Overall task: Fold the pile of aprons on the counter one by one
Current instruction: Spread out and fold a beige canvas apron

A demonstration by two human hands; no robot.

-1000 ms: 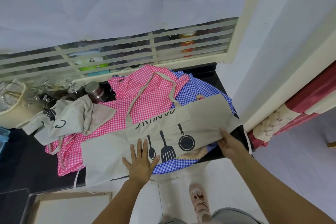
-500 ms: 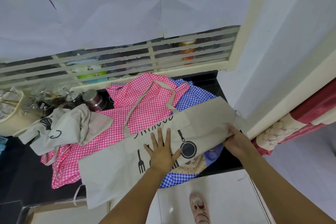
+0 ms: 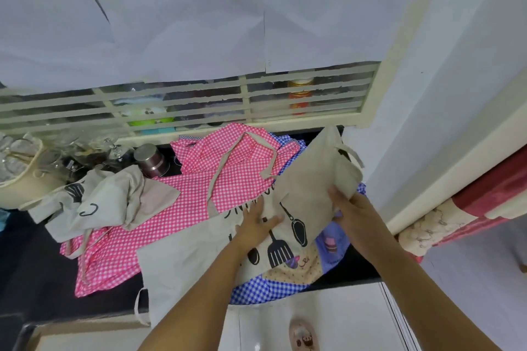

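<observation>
- The beige canvas apron printed with black kitchen utensils lies spread on top of the pink-and-white checked apron, over its near right part. It is the top layer of the pile, so it looks like the 1 being folded now.
- The left hand rests flat on the print, its fingers straight and spread, holding nothing. I judge that it pins the cloth so the fold line stays put.
- The right hand has its fingers curled round the right end of the beige canvas apron. That end is lifted clear of the pile and tipped towards the pink-and-white checked apron, apparently to be laid over the pinned middle.
- A strap dangles from the raised end and could get trapped inside the fold.
- The blue-and-white checked apron with patchwork panels lies at the near right of the pink-and-white checked apron, under the beige one, waiting unfolded.
- A second, crumpled beige apron sits on the left edge of the pink-and-white checked apron.
- The round steel canister stands just behind that apron's far left corner, on the dark counter, out of the fold's way.
</observation>
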